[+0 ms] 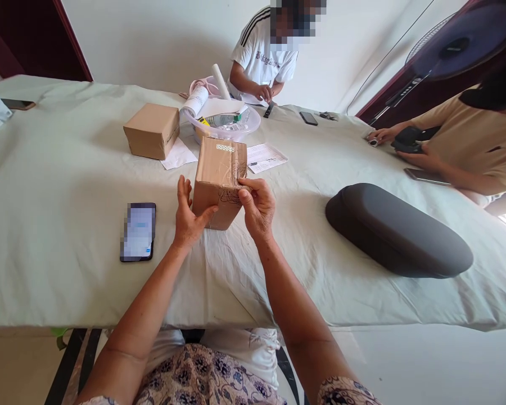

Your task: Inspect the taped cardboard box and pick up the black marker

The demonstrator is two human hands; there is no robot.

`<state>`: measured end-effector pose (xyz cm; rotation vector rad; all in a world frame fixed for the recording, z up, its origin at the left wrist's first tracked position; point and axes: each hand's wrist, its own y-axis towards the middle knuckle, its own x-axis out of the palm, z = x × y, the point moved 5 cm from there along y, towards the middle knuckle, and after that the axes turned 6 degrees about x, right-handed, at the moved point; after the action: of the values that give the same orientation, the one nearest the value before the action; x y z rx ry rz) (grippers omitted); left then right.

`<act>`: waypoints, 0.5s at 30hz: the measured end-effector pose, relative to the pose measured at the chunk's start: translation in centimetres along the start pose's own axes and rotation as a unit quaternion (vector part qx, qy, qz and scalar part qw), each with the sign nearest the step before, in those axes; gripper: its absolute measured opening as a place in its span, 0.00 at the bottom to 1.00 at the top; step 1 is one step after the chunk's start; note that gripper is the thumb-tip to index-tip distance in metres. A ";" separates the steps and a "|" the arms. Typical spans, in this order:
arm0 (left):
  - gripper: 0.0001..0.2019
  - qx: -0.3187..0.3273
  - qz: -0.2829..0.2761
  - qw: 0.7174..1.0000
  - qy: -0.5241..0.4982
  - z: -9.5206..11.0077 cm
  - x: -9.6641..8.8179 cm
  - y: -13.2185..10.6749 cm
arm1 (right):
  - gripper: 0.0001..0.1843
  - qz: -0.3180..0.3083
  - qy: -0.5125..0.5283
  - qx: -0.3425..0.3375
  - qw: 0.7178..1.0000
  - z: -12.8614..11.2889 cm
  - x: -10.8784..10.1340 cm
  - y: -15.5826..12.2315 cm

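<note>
A brown cardboard box [220, 163] with crinkled clear tape on its top right edge stands on the cloth in front of me. My left hand [189, 216] is open, its thumb resting on the box's near face and its fingers spread along the left side. At the right edge, my right hand [258, 205] pinches the crinkled packing tape [238, 175] between thumb and fingers. A small dotted white strip [225, 148] lies on the box top. The underside of the box is hidden.
A phone [138, 232] lies to the left, a second cardboard box [150, 132] behind it. Beyond my box are a plastic basin [253, 125] of odds and ends and papers [266, 157]. A dark grey case [398, 230] sits right. Two people are across and to the right.
</note>
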<state>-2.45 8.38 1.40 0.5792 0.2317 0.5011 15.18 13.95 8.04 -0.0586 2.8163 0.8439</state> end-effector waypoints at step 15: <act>0.42 -0.029 -0.019 0.999 0.014 -0.8 0.6 -0.9 | 0.28 0.029 -0.175 0.033 0.984 -2.6 1.8 0.5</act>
<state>-1.88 8.43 0.16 0.5110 0.2545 0.4780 12.95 12.92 10.09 0.1670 2.5205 0.6933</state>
